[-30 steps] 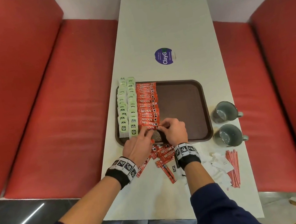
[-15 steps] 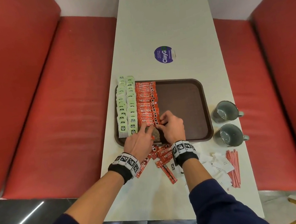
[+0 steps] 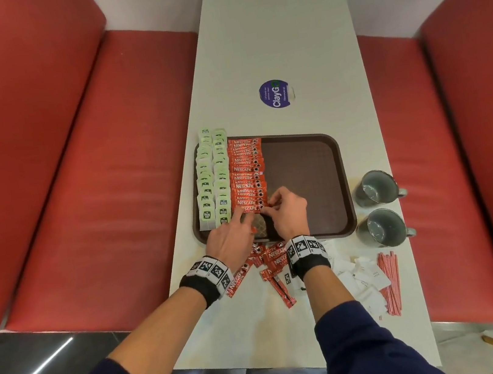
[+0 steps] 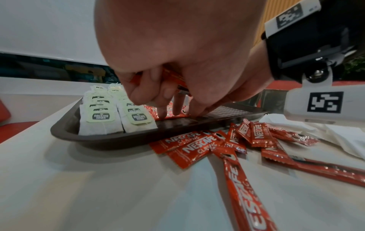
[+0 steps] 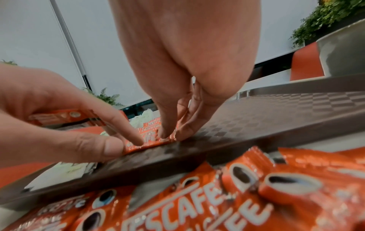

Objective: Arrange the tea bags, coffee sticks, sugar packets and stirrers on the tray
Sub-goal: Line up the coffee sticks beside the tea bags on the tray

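A brown tray holds two columns of green-tagged tea bags on its left and a column of red coffee sticks beside them. Both hands meet at the nearest stick of that column. My left hand grips spare coffee sticks in its curled fingers, while its index finger and thumb touch the stick's left part. My right hand pinches the stick's right end with its fingertips. Loose coffee sticks lie on the table under my wrists.
White sugar packets and red stirrers lie at the near right of the table. Two grey cups stand right of the tray. A round purple sticker is beyond it. Red benches flank the table.
Both hands have edged away from me along the tray, bringing the nearest coffee stick up against the column.
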Demonstrator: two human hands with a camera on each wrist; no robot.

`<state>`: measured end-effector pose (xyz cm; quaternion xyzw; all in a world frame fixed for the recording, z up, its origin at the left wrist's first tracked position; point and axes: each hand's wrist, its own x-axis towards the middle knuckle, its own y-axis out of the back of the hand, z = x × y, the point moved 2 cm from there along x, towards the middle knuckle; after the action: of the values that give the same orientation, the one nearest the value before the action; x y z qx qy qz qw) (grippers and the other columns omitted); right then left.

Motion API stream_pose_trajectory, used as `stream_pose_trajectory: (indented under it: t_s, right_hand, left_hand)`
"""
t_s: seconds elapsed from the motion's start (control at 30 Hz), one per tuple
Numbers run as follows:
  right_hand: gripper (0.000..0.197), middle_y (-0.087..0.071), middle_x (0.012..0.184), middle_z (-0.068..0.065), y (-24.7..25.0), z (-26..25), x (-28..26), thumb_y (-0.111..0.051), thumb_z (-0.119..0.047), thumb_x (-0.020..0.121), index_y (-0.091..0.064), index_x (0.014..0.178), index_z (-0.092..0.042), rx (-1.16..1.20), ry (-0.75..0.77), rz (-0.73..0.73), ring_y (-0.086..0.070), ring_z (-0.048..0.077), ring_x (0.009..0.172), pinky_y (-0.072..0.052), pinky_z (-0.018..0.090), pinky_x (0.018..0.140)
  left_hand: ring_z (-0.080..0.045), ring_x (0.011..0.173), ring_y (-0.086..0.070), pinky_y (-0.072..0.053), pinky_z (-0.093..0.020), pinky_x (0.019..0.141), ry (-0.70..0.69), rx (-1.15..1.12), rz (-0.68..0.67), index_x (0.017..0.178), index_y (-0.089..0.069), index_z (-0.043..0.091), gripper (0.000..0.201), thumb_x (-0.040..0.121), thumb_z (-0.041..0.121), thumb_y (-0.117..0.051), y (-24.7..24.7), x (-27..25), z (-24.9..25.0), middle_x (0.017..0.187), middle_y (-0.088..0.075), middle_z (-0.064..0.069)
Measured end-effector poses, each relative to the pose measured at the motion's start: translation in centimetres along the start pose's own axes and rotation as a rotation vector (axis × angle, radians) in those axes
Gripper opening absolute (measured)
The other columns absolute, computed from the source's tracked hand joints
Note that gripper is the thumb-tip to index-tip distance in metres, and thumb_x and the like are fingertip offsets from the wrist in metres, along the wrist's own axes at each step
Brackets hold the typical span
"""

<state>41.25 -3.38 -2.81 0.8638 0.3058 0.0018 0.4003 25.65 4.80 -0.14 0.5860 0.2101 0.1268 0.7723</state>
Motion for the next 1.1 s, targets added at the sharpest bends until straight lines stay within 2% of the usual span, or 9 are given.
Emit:
stream_pose_trajectory:
  t_s: [0.13, 0.23, 0.33, 0.43, 0.63, 0.73, 0.9, 1.0, 1.1]
  right_hand:
    - [0.020, -0.072, 0.087, -0.009, 2.2, -1.2, -2.0, -0.076, -0.039, 0.102, -0.067, 0.094, -0.023, 0.107, 0.023, 0.053, -0.071, 0.007, 0.080, -0.064, 0.035, 0.079]
    - [0.033, -0.077, 0.085, -0.005, 3.4, -2.5, -4.7, -0.061, -0.055, 0.107, -0.069, 0.095, -0.025, 0.180, 0.027, -0.093, -0.075, 0.009, 0.077, -0.066, 0.033, 0.079]
    - [0.046, -0.080, 0.083, 0.000, 3.2, -3.1, -7.2, -0.059, -0.064, 0.105, -0.075, 0.094, -0.022, 0.249, 0.007, -0.315, -0.079, 0.016, 0.076, -0.068, 0.038, 0.079]
    - [0.023, -0.080, 0.089, 0.000, 3.1, -2.7, -8.4, -0.071, -0.044, 0.105, -0.076, 0.096, -0.023, 0.359, 0.038, -0.329, -0.078, 0.019, 0.082, -0.067, 0.045, 0.082]
    - [0.008, -0.078, 0.094, 0.002, 4.4, -2.4, -9.3, -0.073, -0.030, 0.106, -0.075, 0.102, -0.024, 0.510, 0.102, -0.321, -0.077, 0.024, 0.089, -0.065, 0.045, 0.084]
    - [0.009, -0.078, 0.096, 0.004, 5.0, -2.1, -9.3, -0.071, -0.030, 0.107, -0.073, 0.105, -0.022, 0.522, 0.130, -0.317, -0.077, 0.025, 0.088, -0.065, 0.047, 0.086]
    - [0.006, -0.078, 0.094, -0.002, 6.0, -2.0, -9.1, -0.070, -0.029, 0.107, -0.071, 0.102, -0.026, 0.435, 0.171, -0.220, -0.077, 0.017, 0.085, -0.065, 0.037, 0.082]
    - [0.007, -0.077, 0.091, -0.008, 6.2, -2.5, -9.0, -0.073, -0.028, 0.105, -0.071, 0.099, -0.028, 0.335, 0.254, -0.199, -0.075, 0.012, 0.086, -0.064, 0.032, 0.080]
    - [0.005, -0.077, 0.095, -0.008, 6.0, -3.6, -9.3, -0.078, -0.029, 0.102, -0.074, 0.101, -0.028, 0.343, 0.333, -0.259, -0.074, 0.014, 0.091, -0.064, 0.033, 0.083]
  left_hand:
    - [-0.015, 0.079, -0.059, -0.023, -0.017, 0.052, 0.044, -0.209, 0.020, 0.127, -0.053, 0.019, 0.020, 0.111, 0.032, -0.053, 1.2, -0.5, 0.0, 0.124, -0.059, 0.002]
    - [-0.013, 0.083, -0.058, -0.032, -0.016, 0.058, 0.065, -0.425, 0.011, 0.113, -0.043, 0.024, 0.016, 0.109, 0.026, -0.058, 1.1, -1.0, -0.2, 0.102, -0.058, 0.007]
    - [-0.019, 0.099, -0.056, -0.050, -0.029, 0.079, 0.044, -0.560, -0.029, 0.123, -0.045, 0.018, 0.026, 0.103, 0.016, -0.061, 1.3, -1.9, 0.0, 0.111, -0.058, -0.001]
    - [-0.020, 0.107, -0.047, -0.046, -0.041, 0.094, 0.025, -0.522, -0.042, 0.122, -0.046, 0.015, 0.030, 0.097, 0.016, -0.062, 1.9, -2.7, 0.6, 0.119, -0.055, -0.003]
    - [-0.015, 0.110, -0.042, -0.034, -0.042, 0.093, 0.044, -0.612, -0.100, 0.109, -0.044, 0.032, 0.008, 0.107, 0.039, -0.049, 2.8, -4.1, 0.0, 0.113, -0.053, 0.011]
    - [-0.012, 0.102, -0.051, -0.038, -0.040, 0.090, 0.058, -0.748, -0.072, 0.103, -0.054, 0.033, 0.021, 0.112, 0.050, -0.046, 2.8, -4.2, -0.9, 0.101, -0.059, 0.013]
    - [-0.010, 0.080, -0.053, -0.042, -0.033, 0.073, -0.034, -0.770, -0.059, 0.092, -0.066, 0.019, 0.025, 0.107, 0.038, -0.064, 2.8, -4.6, -1.5, 0.088, -0.059, 0.003]
    - [-0.005, 0.079, -0.049, -0.041, -0.029, 0.073, -0.073, -0.763, -0.113, 0.071, -0.064, 0.042, 0.032, 0.100, 0.038, -0.076, 3.0, -4.9, -1.5, 0.085, -0.053, 0.006]
    - [-0.004, 0.074, -0.053, -0.042, -0.026, 0.070, -0.049, -0.795, -0.169, 0.064, -0.064, 0.050, 0.038, 0.094, 0.038, -0.084, 2.9, -4.7, -1.0, 0.080, -0.058, 0.008]
